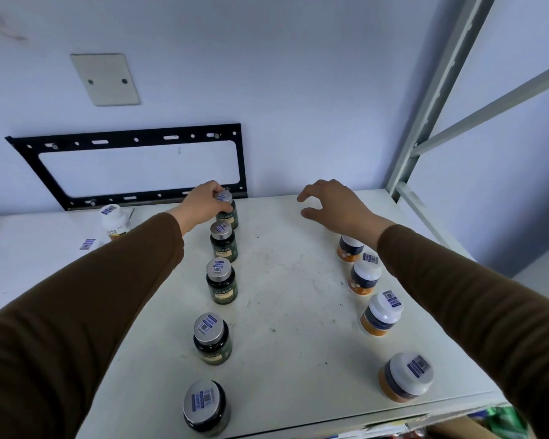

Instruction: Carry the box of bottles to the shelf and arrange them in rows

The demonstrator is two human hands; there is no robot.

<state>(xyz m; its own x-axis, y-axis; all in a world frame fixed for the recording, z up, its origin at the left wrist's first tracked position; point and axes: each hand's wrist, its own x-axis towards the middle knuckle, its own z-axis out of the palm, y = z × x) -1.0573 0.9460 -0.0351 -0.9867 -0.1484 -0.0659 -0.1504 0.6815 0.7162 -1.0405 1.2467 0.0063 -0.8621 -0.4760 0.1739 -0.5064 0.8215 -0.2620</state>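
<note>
Left hand (203, 202) grasping the rearmost green bottle (228, 209) by its cap, heading a row of five on the white shelf (286, 280), right hand (333, 205) released, fingers loosely spread above the shelf, behind four orange bottles (379, 315)

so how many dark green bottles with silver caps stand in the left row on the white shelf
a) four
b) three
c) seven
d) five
d: five dark green bottles with silver caps line the white shelf, the left hand gripping the farthest one.
</note>
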